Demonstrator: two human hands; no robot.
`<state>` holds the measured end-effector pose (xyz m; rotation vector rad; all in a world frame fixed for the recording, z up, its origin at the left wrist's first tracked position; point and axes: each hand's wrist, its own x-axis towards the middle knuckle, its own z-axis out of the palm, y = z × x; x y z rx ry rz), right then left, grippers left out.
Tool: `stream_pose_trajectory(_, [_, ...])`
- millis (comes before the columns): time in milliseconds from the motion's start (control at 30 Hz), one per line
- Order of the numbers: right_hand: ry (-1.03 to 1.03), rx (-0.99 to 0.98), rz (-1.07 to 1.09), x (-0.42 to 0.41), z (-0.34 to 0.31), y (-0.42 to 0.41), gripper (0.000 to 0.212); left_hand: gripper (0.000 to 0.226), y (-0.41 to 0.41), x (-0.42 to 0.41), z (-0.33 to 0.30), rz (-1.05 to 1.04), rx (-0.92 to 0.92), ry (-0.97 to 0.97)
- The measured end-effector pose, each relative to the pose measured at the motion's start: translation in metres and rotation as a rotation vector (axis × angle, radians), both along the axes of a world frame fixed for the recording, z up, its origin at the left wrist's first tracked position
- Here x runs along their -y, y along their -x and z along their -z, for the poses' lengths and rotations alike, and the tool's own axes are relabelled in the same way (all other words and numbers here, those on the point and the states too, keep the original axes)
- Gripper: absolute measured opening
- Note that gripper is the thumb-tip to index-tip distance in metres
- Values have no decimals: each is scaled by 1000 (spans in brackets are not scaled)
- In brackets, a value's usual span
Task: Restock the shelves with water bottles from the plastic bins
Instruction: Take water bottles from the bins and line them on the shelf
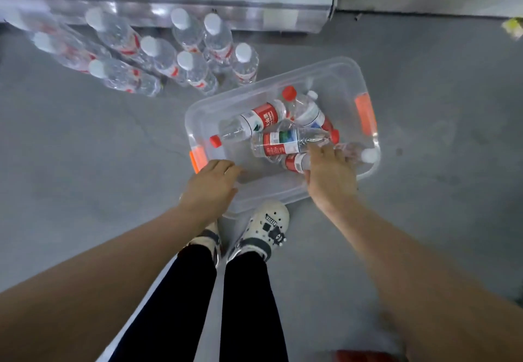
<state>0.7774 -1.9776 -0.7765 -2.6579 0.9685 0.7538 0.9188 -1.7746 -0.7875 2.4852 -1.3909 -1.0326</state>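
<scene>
A clear plastic bin (343, 78) with orange latches sits on the grey floor in front of my feet. Several water bottles lie loose inside it, most with red caps, such as one red-labelled bottle (256, 121). My right hand (329, 176) reaches into the bin's near right part. Its fingers curl down over a lying bottle whose white cap (369, 155) sticks out to the right. My left hand (210, 187) is at the bin's near left rim with its fingers relaxed and extended over the edge, holding nothing.
Several white-capped water bottles (188, 62) stand on the floor left of the bin, against the metal shelf base (254, 13). More of them lie wrapped at the far left. My feet in white clogs (264, 227) touch the bin's near edge. Bare floor lies to the right.
</scene>
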Motion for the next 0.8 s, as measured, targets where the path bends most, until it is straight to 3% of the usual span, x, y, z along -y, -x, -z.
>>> stream_pose_trajectory(133, [49, -220, -1, 9, 30, -1, 47, 48, -2, -6, 42, 103, 117, -40])
stream_pose_trajectory(233, [8, -279, 23, 9, 41, 7, 52, 50, -2, -6, 56, 121, 162, -76])
stream_pose_trajectory(400, [-62, -181, 135, 20, 53, 16, 58, 54, -7, -7, 62, 143, 175, -91])
stream_pose_trajectory(533, [-194, -56, 255, 29, 39, 18, 32, 51, -19, -5, 51, 193, 145, -158])
stream_pose_trajectory(600, [-192, -13, 298, 30, 22, 14, 22, 46, -28, 0, 38, 235, 120, -274])
stream_pose_trajectory(700, [-246, 37, 356, 30, -18, 1, 18, 44, -47, 8, 5, 141, 8, -448])
stream_pose_trajectory(800, [-332, 113, 375, 37, -76, -16, 26, 55, -64, 18, -44, 74, -89, -453])
